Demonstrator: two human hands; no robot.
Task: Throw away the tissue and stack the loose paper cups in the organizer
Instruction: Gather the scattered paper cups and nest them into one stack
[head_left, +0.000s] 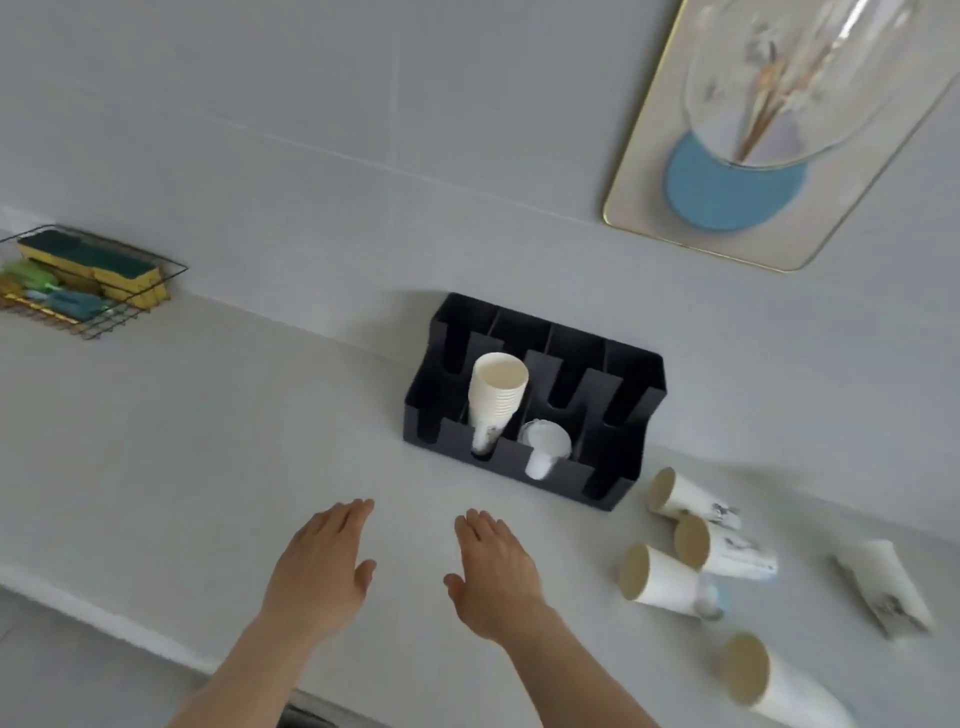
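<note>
Fingers of left hand (324, 564) and right hand (493, 569) are extended flat, nothing held, above the table (208, 467). Organizer (530, 400) holds a cup stack (496, 397) and lids (545, 447). Loose cups (670, 579) lie right. Tissue not discernible; nearest cup (769, 686) is cut off.

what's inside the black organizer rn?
The black organizer holds a tall stack of paper cups in one front slot and one shorter item, apparently a cup or lid, beside it. Other slots look empty; their bottoms are hidden by dividers.

white counter (218, 467) bears organizer (613, 483), loose cups (670, 577), basket (93, 322)
</note>
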